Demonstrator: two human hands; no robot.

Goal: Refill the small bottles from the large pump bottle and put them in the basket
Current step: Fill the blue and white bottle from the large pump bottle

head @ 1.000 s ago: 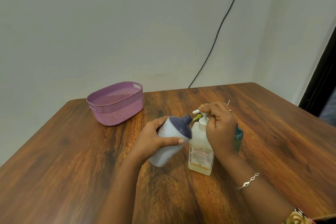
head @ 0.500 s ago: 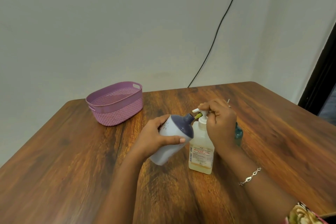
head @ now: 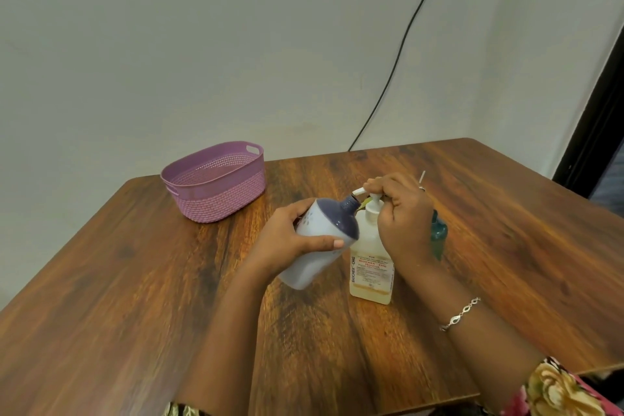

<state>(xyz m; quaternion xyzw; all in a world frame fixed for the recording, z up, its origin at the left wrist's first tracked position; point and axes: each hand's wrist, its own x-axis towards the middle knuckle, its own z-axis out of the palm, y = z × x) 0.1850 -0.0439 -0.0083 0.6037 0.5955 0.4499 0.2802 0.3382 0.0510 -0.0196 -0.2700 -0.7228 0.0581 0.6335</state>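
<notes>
My left hand (head: 287, 240) grips a lavender bottle with a dark purple top (head: 320, 240), tilted so its open neck sits just under the pump nozzle. The large clear pump bottle (head: 371, 267) stands upright on the wooden table (head: 135, 297). My right hand (head: 401, 216) is curled over its white pump head. A small teal bottle (head: 438, 236) stands behind my right hand, mostly hidden. The purple basket (head: 216, 182) sits at the back left, nothing visible in it.
A black cable (head: 398, 57) runs down the wall to the table's back edge. A dark door frame (head: 594, 118) stands at the right. A thin white stick (head: 421, 176) pokes up behind my right hand.
My right hand and the pump head have risen slightly. The lavender bottle stays at the nozzle in my left hand.
</notes>
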